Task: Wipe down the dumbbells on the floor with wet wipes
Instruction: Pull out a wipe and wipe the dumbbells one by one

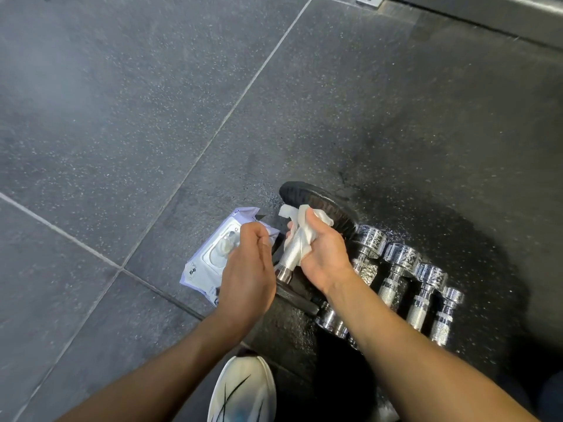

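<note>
Fingers (313, 223) of my right hand (323, 257) clutch a crumpled white wet wipe (300, 239) round the big black-plated dumbbell (304, 193) lying on the dark rubber floor (426, 147). My left hand (246, 269) is curled; I cannot tell whether it holds anything. I judge the small chrome dumbbells (396, 269) alongside are not yet wiped.

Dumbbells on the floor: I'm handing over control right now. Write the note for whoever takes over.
Right hand grips a wet wipe wrapped round the chrome handle of the large black dumbbell.
Left hand hovers with curled fingers over the wipes pack; unclear if it holds anything.
A row of small chrome dumbbells lies to the right.
Done: wipe out and on the handle.
Left: finish this dumbbell, then the chrome ones. Which are already wiped cannot be told.
</note>
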Demonstrator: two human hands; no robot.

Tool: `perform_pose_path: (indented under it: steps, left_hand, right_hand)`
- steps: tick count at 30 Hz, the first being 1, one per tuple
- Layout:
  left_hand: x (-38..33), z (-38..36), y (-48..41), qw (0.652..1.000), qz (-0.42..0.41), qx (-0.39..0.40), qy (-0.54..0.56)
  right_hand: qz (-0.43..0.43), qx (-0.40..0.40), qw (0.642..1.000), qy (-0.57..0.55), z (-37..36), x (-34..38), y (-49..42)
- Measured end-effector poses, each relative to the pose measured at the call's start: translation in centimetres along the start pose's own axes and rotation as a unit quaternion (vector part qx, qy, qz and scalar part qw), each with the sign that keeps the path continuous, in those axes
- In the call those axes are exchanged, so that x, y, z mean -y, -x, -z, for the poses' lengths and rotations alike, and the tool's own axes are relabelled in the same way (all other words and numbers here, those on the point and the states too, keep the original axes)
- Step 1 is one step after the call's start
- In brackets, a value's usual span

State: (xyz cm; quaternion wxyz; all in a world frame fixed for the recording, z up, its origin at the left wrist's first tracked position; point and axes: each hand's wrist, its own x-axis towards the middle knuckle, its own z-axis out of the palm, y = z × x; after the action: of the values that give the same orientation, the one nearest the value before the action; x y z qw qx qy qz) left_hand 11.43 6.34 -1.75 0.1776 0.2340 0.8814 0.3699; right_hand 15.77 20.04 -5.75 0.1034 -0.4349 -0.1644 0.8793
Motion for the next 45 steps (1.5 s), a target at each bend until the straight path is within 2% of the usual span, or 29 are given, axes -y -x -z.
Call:
perform_pose_path:
  steps: [2, 4, 7, 10, 11, 12, 15, 16, 18, 20, 22, 27, 30, 31, 33, 34, 35, 36, 38, 42, 45]
  left_hand:
    - [-0.1, -0.1, 0.1, 1.0, -0.007, 0.003, -0.002]
    - [-0.3, -0.1, 0.2, 1.0, -0.014, 0.003, -0.008]
    - [-0.2, -0.1, 0.3, 1.0, -0.008, -0.002, -0.007]
    - [-0.3, -0.1, 0.4, 1.0, -0.002, 0.001, 0.0]
    - [-0.4, -0.1, 0.4, 1.0, -0.003, 0.003, -0.001]
    - [-0.3, -0.1, 0.4, 1.0, -0.006, 0.005, -0.005]
    - [-0.2, -0.2, 0.3, 1.0, -0.003, 0.01, -0.011]
    - [-0.3, -0.1, 0.3, 1.0, -0.003, 0.009, -0.01]
    - [-0.5, -0.1, 0.4, 1.0, -0.005, 0.01, -0.012]
    - [-0.5, -0.1, 0.4, 1.0, -0.003, 0.01, -0.014]
    - [-0.6, -0.2, 0.4, 1.0, 0.002, 0.012, -0.016]
    - [-0.4, -0.2, 0.3, 1.0, -0.001, 0.011, -0.018]
    - [-0.3, -0.2, 0.3, 1.0, -0.002, 0.007, -0.019]
    - [-0.3, -0.2, 0.3, 1.0, -0.003, 0.007, -0.019]
    - [-0.4, -0.3, 0.3, 1.0, -0.002, 0.007, -0.023]
    - [-0.5, -0.3, 0.3, 1.0, -0.004, 0.008, -0.026]
    - [-0.5, -0.4, 0.4, 1.0, -0.007, 0.009, -0.028]
    - [-0.5, -0.4, 0.4, 1.0, -0.007, 0.011, -0.027]
    - [-0.4, -0.3, 0.5, 1.0, -0.006, 0.013, -0.025]
    - [-0.4, -0.3, 0.4, 1.0, -0.002, 0.013, -0.018]
    - [-0.5, -0.2, 0.3, 1.0, -0.002, 0.012, -0.021]
  right_hand:
    - [0.005, -0.014, 0.999, 0.032, -0.1, 0.0, -0.5]
    - [0.036, -0.085, 0.987, 0.133, -1.0, -0.6, -1.0]
    - [0.022, -0.152, 0.921, 0.359, -1.7, -2.9, -0.7]
    - [-0.038, -0.124, 0.871, 0.473, -0.9, -3.8, 0.1]
    - [-0.06, -0.102, 0.874, 0.472, -0.7, -3.4, 0.3]
    - [-0.068, -0.084, 0.893, 0.437, -0.6, -2.8, 0.2]
    - [-0.034, -0.062, 0.983, 0.168, -0.5, -0.4, -0.3]
    - [-0.03, -0.043, 0.995, 0.084, -0.2, 0.4, -0.6]
    - [-0.04, 0.0, 0.999, -0.008, 0.0, 1.2, -0.6]
    - [-0.035, 0.025, 0.998, -0.04, 0.4, 1.1, -0.7]
    - [-0.041, 0.029, 0.998, -0.027, 0.2, 0.7, -0.8]
    - [-0.069, -0.005, 0.989, 0.134, -0.2, -0.2, -0.2]
    - [-0.094, -0.006, 0.955, 0.281, 0.0, -2.0, 1.2]
    - [-0.098, -0.012, 0.927, 0.363, 0.1, -2.3, 1.5]
    - [-0.089, -0.04, 0.844, 0.527, 0.6, -2.2, 1.7]
    - [-0.081, -0.052, 0.817, 0.569, 1.0, -2.1, 1.3]
    - [-0.063, -0.057, 0.809, 0.582, 1.4, -2.1, 1.0]
    - [-0.047, -0.054, 0.818, 0.571, 1.6, -2.4, 0.8]
    - [-0.011, -0.068, 0.868, 0.492, 1.8, -2.7, 0.6]
    - [0.021, -0.073, 0.973, 0.216, 1.8, -0.6, -0.1]
    - [0.013, -0.007, 0.999, 0.038, 2.0, 0.7, -0.3]
